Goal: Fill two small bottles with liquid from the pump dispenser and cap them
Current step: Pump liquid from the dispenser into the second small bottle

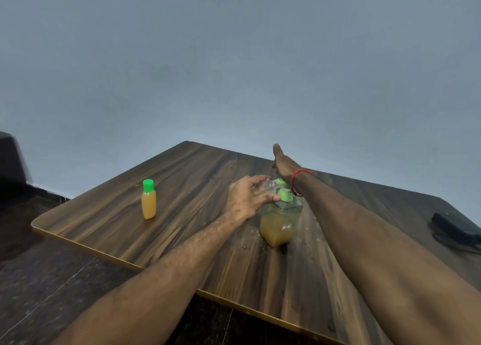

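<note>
Wooden table (182, 188): left hand (246, 201) grips half-hidden small bottle (265, 187); right hand (285, 163) fingers unclear

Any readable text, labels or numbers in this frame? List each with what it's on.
No text can be read.
Small sticker on the pump dispenser: a red and dark mark, too small and blurred to read.
Capped small bottle: no label visible.
Bottle held in the left hand: no print visible.

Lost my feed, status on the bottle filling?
Left hand grips second bottle tilted at pump dispenser spout. Right hand open over the pump. First bottle full, capped. Nothing obstructing.
</note>
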